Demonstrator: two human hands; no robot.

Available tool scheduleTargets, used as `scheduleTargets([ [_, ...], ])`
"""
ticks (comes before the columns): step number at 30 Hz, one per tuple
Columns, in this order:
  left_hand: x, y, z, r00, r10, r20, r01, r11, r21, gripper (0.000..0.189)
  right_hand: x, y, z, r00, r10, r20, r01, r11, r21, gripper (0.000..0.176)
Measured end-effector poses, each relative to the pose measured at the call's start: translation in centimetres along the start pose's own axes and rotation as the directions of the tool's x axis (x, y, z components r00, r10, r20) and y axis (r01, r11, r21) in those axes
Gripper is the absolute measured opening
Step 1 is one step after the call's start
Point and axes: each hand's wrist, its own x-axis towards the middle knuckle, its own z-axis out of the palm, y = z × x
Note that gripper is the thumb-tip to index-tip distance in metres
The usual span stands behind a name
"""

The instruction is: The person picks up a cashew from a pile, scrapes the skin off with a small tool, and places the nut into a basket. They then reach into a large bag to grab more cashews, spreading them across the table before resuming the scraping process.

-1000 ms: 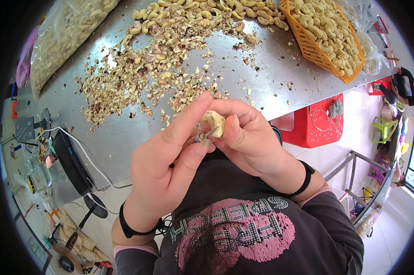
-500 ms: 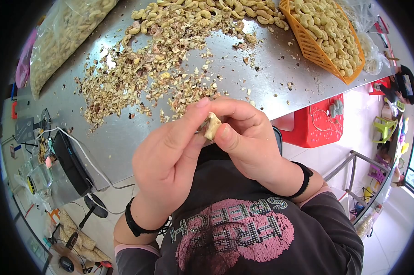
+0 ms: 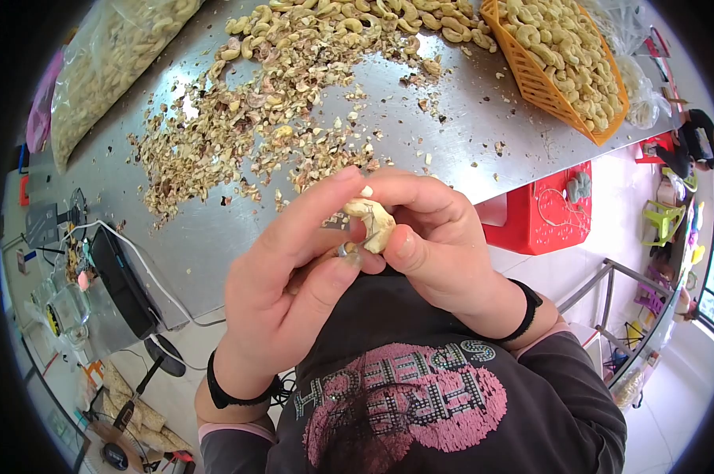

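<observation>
A pale, curved cashew nut (image 3: 375, 226) with darker marks is held up between my two hands, above the table's near edge. My right hand (image 3: 444, 241) pinches it, the thumb against its lower end and the fingers behind. My left hand (image 3: 282, 272) curls on the other side, its index fingertip near the nut's top. Between its thumb and fingers sits a small greyish, metal-looking piece (image 3: 346, 250), mostly hidden; its kind I cannot make out. Past my hands, a spread of broken skins and shell bits (image 3: 238, 134) covers the table.
Whole cashews (image 3: 357, 20) lie at the far edge. An orange basket (image 3: 542, 91) full of cashews stands right, a clear bag of nuts (image 3: 120, 71) left. Below the metal table (image 3: 452, 142) is a red stool (image 3: 546, 213). A white cable (image 3: 147, 265) hangs at left.
My left thumb and fingers have moved down and apart from the nut, so more of the cashew shows. It is turned, with its curve now visible between my hands.
</observation>
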Motion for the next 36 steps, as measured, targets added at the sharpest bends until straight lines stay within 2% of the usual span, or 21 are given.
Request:
scheduleTargets([
  [3, 0.0, -0.1, 0.2, 0.999, 0.021, -0.035, -0.020, 0.999, 0.049, 0.041, 0.0, 0.0, 0.0, 0.999, 0.005, -0.045, -0.009, 0.997, -0.076, 0.028],
  [5, 0.1, -0.1, 0.4, 0.996, 0.057, -0.075, -0.044, 0.987, 0.157, 0.040, -0.1, 0.3, -0.4, 0.995, -0.052, -0.081, 0.030, 0.967, -0.254, 0.027],
  [6, 0.0, -0.2, 0.4, 0.996, 0.057, -0.075, -0.044, 0.987, 0.157, 0.040, -0.2, 0.3, -0.5, 0.995, -0.052, -0.081, 0.030, 0.967, -0.254, 0.027],
  [8, -0.1, -0.5, 0.3, 0.986, 0.140, -0.089, -0.108, 0.948, 0.300, 0.037, -0.1, 0.4, -0.6, 0.995, -0.052, -0.081, 0.023, 0.946, -0.322, 0.027],
  [12, -0.1, -0.7, 0.7, 0.977, 0.174, -0.127, -0.109, 0.908, 0.403, 0.035, 0.1, 0.3, -0.5, 0.991, -0.098, -0.089, 0.057, 0.921, -0.385, 0.027],
  [15, 0.2, -1.1, 0.6, 0.961, 0.248, -0.124, -0.157, 0.855, 0.493, 0.034, 0.1, 0.3, -0.4, 0.990, -0.115, -0.087, 0.067, 0.901, -0.429, 0.028],
  [17, 0.6, -1.3, 0.4, 0.907, 0.415, -0.065, -0.298, 0.744, 0.598, 0.035, 0.1, 0.3, -0.3, 0.983, -0.167, -0.078, 0.107, 0.860, -0.498, 0.029],
  [18, 0.4, -1.2, 0.4, 0.908, 0.415, -0.065, -0.297, 0.744, 0.598, 0.035, 0.1, 0.3, -0.3, 0.983, -0.166, -0.078, 0.106, 0.861, -0.498, 0.029],
  [20, -0.1, -0.8, 0.3, 0.978, 0.177, -0.108, -0.117, 0.902, 0.415, 0.034, 0.1, 0.2, -0.2, 0.982, -0.179, -0.059, 0.125, 0.855, -0.504, 0.030],
  [23, -0.1, -0.6, 0.2, 0.982, 0.088, -0.168, -0.030, 0.948, 0.318, 0.034, 0.1, 0.1, -0.4, 0.984, -0.174, -0.030, 0.133, 0.844, -0.520, 0.030],
  [27, -0.1, -0.2, -0.1, 0.988, 0.069, -0.135, -0.024, 0.950, 0.312, 0.035, 0.1, -0.1, -0.3, 0.988, -0.151, -0.033, 0.112, 0.847, -0.520, 0.030],
  [30, -0.1, 0.3, -0.2, 0.987, 0.034, -0.156, 0.004, 0.972, 0.234, 0.037, 0.1, -0.3, -0.2, 0.991, -0.126, -0.041, 0.086, 0.843, -0.531, 0.030],
  [32, 0.0, 0.3, -0.4, 0.995, 0.064, -0.082, -0.037, 0.955, 0.295, 0.039, 0.1, -0.2, -0.3, 0.985, -0.168, -0.023, 0.122, 0.794, -0.595, 0.030],
  [36, 0.1, 0.1, -0.8, 0.987, 0.157, -0.040, -0.128, 0.907, 0.401, 0.039, 0.1, -0.3, -0.2, 0.983, -0.177, -0.046, 0.114, 0.792, -0.600, 0.030],
])
